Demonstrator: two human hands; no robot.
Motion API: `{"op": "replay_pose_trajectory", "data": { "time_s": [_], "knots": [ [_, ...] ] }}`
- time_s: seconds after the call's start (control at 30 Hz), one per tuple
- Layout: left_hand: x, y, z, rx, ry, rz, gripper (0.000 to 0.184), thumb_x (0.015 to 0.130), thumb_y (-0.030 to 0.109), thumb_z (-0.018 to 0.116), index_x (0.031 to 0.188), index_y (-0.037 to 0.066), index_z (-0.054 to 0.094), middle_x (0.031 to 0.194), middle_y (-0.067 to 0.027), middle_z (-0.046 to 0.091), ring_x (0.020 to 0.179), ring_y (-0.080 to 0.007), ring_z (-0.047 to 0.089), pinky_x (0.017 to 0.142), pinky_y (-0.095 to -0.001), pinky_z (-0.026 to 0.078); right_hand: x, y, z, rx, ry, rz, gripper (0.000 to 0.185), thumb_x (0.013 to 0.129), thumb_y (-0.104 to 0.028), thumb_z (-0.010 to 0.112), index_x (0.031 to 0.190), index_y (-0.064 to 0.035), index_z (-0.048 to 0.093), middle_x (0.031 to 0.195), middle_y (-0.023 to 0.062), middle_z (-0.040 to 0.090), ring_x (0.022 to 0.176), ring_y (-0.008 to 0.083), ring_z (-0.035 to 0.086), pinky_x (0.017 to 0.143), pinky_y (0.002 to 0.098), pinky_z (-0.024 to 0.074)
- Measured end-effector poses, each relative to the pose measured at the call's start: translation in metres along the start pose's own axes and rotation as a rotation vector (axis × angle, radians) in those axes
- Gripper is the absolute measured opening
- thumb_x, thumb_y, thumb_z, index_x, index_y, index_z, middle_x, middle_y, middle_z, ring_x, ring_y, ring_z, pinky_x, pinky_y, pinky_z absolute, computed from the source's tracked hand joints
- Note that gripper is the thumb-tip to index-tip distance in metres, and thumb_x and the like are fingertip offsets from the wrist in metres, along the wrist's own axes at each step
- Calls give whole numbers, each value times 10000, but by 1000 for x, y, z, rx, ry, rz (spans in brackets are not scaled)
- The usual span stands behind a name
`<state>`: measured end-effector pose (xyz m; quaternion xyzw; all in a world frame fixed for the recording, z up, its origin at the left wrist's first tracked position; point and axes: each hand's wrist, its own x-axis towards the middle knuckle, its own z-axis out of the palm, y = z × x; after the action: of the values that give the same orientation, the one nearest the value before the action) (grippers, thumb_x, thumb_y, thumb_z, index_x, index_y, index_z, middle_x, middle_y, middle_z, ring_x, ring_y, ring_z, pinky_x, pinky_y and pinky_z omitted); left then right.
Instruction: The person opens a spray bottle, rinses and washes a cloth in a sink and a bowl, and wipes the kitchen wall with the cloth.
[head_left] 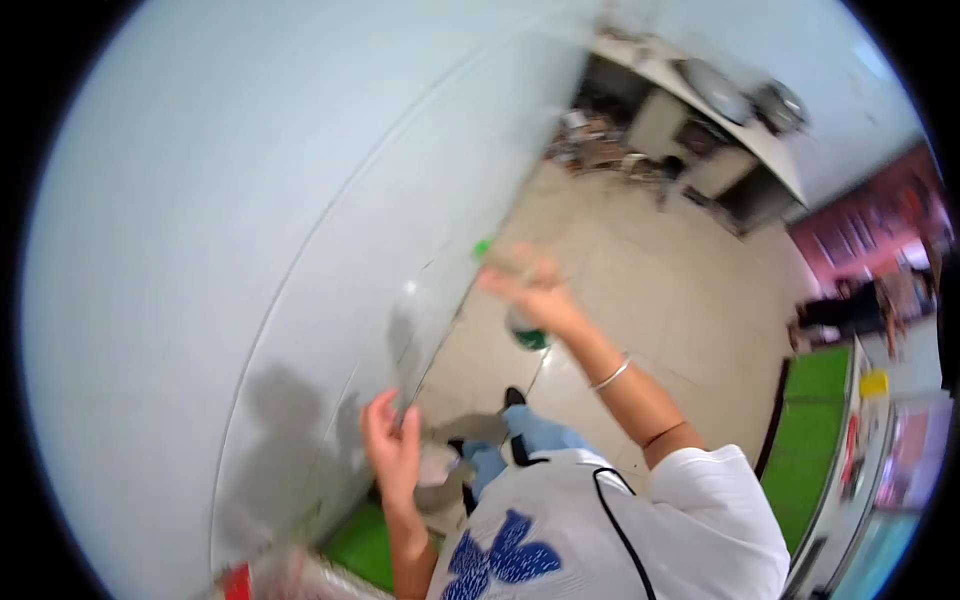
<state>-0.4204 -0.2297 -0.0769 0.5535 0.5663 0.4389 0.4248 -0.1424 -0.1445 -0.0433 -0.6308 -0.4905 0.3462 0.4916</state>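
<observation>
The right hand (535,288), outstretched and blurred, gripped a rounded, green-and-whitish bottle (528,335) just off centre toward four o'clock; the left hand (393,445), fingers loosely parted, hung at seven, near the smooth, pale-blue wall (180,260).

You have one right hand (532,287), one left hand (392,447), one blurred bottle (530,337), one bangle (611,373) and one blue print (500,556) in view; you can also count one yellow object (874,384), one long counter (772,153), two rounded metallic vessels (714,90) and two dark shoe tips (515,397).
</observation>
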Motion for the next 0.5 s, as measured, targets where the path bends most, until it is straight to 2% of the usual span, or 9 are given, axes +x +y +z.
{"op": "replay_pose_trajectory", "data": {
  "time_s": [0.03,0.07,0.13,0.17,0.23,0.3,0.33,0.4,0.5],
  "knots": [
    [2,-1,6,-29,-29,6,324,881,120,678,1181,47,578,973,-33,445,804,-105,409,629,-232,388,-4,-10,-14,82,-120,24,342,848,-293,759,1087,-73,654,986,34,664,896,153,604,828,298,483],
    [5,-1,12,-51,-47,2,314,878,110,677,1172,48,584,965,-27,440,784,-103,403,621,-229,380,-6,-8,-21,176,-38,-23,374,832,-318,772,1060,-52,643,906,27,670,864,139,605,805,281,480],
    [12,10,27,-25,-140,-11,310,868,100,681,1161,50,590,956,-24,438,743,-100,389,602,-227,365,-13,-6,-48,39,99,8,309,820,-272,785,1016,-62,670,919,25,646,823,131,586,755,279,482],
    [15,15,34,32,-175,-55,307,858,89,685,1149,53,597,948,-22,435,701,-97,375,583,-225,350,-19,5,-56,-63,178,-94,327,808,-294,789,1014,-69,671,925,45,641,837,169,591,770,299,484],
    [17,28,60,72,-282,30,310,846,82,688,1142,54,600,940,-21,433,663,-94,352,564,-226,334,-38,8,-76,-187,319,-190,345,796,-315,793,1013,-76,672,931,65,636,851,208,595,784,320,485],
    [10,33,84,115,-397,130,314,835,75,691,1135,55,604,933,-21,430,625,-92,330,545,-228,319,-66,9,-95,-345,378,-426,389,781,-385,784,1016,-96,674,999,99,630,938,283,582,840,371,471],
    [7,36,99,151,-457,190,308,829,73,693,1125,56,611,931,-26,436,616,-96,327,545,-229,320,-79,8,-109,-371,443,-424,389,781,-385,784,1016,-96,674,999,99,630,938,283,582,840,371,471],
    [4,43,129,185,-562,291,302,822,72,695,1114,57,618,929,-31,441,607,-100,324,546,-229,321,-104,9,-131,-405,436,-252,407,793,-427,760,1021,-102,670,1043,102,625,1008,297,568,890,401,451],
    [-1,24,157,167,-726,295,258,832,94,703,1073,40,630,912,-24,452,627,-105,350,571,-241,333,-153,25,-154,-472,579,-178,426,801,-437,747,1040,-93,668,1044,111,630,1003,290,574,890,389,453]
  ]
}}
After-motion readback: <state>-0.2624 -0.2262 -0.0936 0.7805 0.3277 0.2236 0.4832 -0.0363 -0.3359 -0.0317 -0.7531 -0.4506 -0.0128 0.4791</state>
